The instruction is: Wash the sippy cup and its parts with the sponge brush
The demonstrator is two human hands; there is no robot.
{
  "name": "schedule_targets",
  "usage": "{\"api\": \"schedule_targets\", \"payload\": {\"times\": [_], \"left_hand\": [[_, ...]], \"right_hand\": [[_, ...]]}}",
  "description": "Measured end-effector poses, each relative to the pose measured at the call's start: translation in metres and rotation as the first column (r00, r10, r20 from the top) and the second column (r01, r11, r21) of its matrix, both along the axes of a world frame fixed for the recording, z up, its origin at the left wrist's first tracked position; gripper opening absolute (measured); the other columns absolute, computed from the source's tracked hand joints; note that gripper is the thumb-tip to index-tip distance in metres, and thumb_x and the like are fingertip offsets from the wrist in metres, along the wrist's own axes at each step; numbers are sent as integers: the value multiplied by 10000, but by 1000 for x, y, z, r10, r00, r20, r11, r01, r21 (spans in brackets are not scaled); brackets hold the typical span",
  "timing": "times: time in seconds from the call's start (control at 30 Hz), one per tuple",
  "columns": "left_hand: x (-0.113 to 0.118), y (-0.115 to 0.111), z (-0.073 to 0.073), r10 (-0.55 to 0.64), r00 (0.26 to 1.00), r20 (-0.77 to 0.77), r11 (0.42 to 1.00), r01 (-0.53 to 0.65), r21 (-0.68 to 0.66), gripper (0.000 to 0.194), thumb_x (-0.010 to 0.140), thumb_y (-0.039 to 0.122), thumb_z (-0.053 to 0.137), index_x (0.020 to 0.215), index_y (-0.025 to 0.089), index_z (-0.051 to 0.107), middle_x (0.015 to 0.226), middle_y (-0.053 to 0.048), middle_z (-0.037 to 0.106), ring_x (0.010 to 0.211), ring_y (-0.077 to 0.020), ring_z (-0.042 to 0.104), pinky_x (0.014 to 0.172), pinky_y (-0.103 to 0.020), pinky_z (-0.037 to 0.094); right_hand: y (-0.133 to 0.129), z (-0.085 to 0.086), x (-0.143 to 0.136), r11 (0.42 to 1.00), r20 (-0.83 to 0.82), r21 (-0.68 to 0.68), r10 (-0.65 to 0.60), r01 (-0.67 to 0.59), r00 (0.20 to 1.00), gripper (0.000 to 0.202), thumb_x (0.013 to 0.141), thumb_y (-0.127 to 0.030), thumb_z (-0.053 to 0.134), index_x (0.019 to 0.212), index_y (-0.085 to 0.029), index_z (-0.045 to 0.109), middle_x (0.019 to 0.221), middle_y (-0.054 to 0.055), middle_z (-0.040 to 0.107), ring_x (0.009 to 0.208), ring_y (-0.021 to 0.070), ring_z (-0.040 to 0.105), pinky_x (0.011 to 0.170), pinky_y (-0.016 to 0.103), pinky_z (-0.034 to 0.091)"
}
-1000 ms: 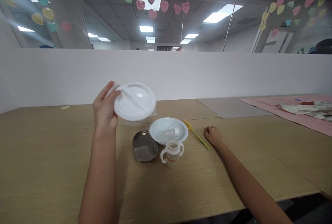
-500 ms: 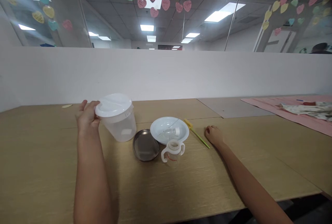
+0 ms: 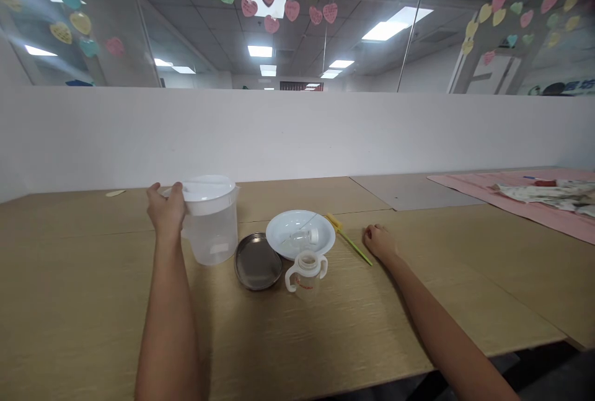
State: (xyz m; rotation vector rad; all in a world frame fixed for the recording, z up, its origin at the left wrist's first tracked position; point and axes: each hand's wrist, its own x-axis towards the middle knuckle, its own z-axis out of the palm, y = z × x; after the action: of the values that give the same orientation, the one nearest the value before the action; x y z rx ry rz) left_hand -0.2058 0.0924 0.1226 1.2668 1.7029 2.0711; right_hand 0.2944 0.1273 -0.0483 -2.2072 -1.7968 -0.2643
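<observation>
At the left, a translucent plastic pitcher (image 3: 214,233) with a white lid (image 3: 209,187) stands on the table. My left hand (image 3: 166,207) is closed at its upper left side, by the rim; the exact grip is partly hidden. My right hand (image 3: 379,242) rests on the tabletop with fingers curled and nothing visible in them. Nearest to it lies a brush (image 3: 356,246) with a yellow head and green handle. Between the hands are a round metal dish (image 3: 258,263), a white bowl (image 3: 279,237) holding a small clear bottle (image 3: 302,238) with a white cap, and a two-handled clear cup (image 3: 307,274).
A pink cloth (image 3: 465,187) with patterned fabric (image 3: 548,196) on it lies at the far right. Beside it is a grey sheet (image 3: 409,190). A white wall (image 3: 297,134) runs along the table's back. A small pale piece (image 3: 115,193) lies back left.
The pitcher has gone from tilted to upright and moved slightly down and left. My left hand has turned with it. My right hand stays put; the whole view shifts slightly.
</observation>
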Motion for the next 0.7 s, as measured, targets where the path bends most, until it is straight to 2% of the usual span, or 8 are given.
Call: {"api": "schedule_targets", "payload": {"times": [0.1, 0.3, 0.4, 0.47, 0.5, 0.57, 0.63, 0.7], "left_hand": [[6, -11, 6, 204, 974, -97, 957, -220, -189, 619, 713, 578, 530, 1150, 152, 424, 964, -62, 550, 1091, -336, 476, 939, -432, 318], [11, -40, 27, 271, 863, -427, 808, -445, -387, 506, 774, 499, 448, 1089, 118, 557, 1081, -171, 596, 1044, -361, 520, 857, -485, 394], [34, -64, 48, 499, 742, -448, 788, -603, -122, 423, 782, 434, 472, 1051, 135, 603, 898, -126, 666, 918, -321, 586, 818, -487, 423], [61, -80, 63, 563, 741, -367, 826, -521, 215, 329, 813, 346, 458, 1032, 156, 614, 838, -71, 675, 800, -217, 615, 825, -398, 442], [78, -86, 69, 480, 811, -334, 866, -377, 327, 281, 806, 317, 472, 965, 152, 637, 805, -55, 673, 737, -172, 613, 787, -333, 459], [112, -88, 72, 80, 936, -343, 928, 56, 369, 243, 791, 297, 482, 869, 132, 642, 736, -39, 660, 640, -124, 594, 641, -232, 468], [143, -79, 62, -290, 827, -482, 910, 394, 130, 241, 790, 299, 475, 860, 144, 647, 724, -34, 660, 645, -123, 587, 618, -212, 444], [167, -60, 40, -516, 593, -618, 843, 480, -244, 233, 791, 256, 447, 817, 161, 658, 782, -47, 667, 698, -141, 585, 641, -224, 422]], "right_hand": [[-1, 2, -2, 1000, -13, -7, 3, -3, 1000, 289, 865, -218, 374, 938, -96, 625, 952, 142, 598, 912, 217, 542, 718, 268, 355], [-3, 6, -4, 1000, -65, -5, 8, -9, 998, 260, 845, -203, 410, 945, -94, 623, 937, 141, 602, 922, 209, 544, 728, 253, 347], [-4, 10, -8, 1000, -111, 17, -16, 18, 994, 269, 852, -225, 407, 990, -108, 606, 947, 125, 606, 894, 187, 555, 678, 234, 339], [-6, 16, -13, 999, -140, 33, -28, 33, 990, 307, 882, -273, 358, 981, -120, 606, 934, 109, 613, 848, 166, 564, 629, 223, 328], [-7, 19, -17, 999, -159, 32, -22, 28, 987, 344, 897, -306, 326, 950, -126, 614, 907, 101, 620, 815, 159, 568, 604, 221, 318], [-10, 24, -27, 1000, -200, 4, 27, -27, 979, 424, 908, -384, 291, 867, -132, 629, 832, 89, 631, 748, 151, 570, 568, 222, 297], [-14, 27, -38, 992, -226, -44, 106, -119, 968, 459, 895, -449, 308, 814, -135, 632, 782, 84, 634, 709, 152, 568, 553, 225, 282], [-17, 28, -49, 980, -207, -80, 163, -183, 965, 428, 872, -472, 360, 826, -141, 626, 785, 81, 638, 714, 159, 571, 550, 224, 274]]}}
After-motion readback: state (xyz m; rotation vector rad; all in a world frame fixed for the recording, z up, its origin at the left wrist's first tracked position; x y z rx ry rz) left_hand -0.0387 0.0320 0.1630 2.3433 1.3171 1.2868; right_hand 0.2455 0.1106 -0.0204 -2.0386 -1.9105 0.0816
